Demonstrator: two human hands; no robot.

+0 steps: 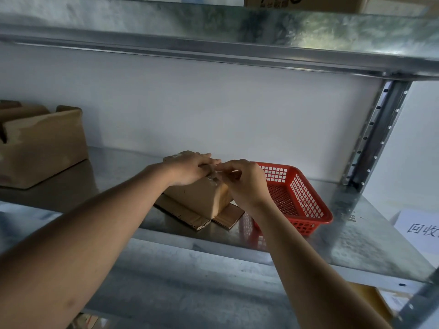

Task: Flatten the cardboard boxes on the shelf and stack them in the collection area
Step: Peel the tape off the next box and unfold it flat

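Both hands meet atop a small brown cardboard box (199,194) on the galvanised metal shelf (356,236): left hand (190,169) lies flat, fingers straight, while right hand (242,179) pinches clear tape (215,175). Flattened cardboard (190,216) lies underneath; a red plastic mesh basket (306,198) sits just beside.

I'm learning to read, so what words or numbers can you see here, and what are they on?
"回收": on the white paper sign at the right edge; the rest is cut off.
Dark print on the cardboard box on the top shelf: cut off by the frame, unreadable.
Nothing else carries readable text.
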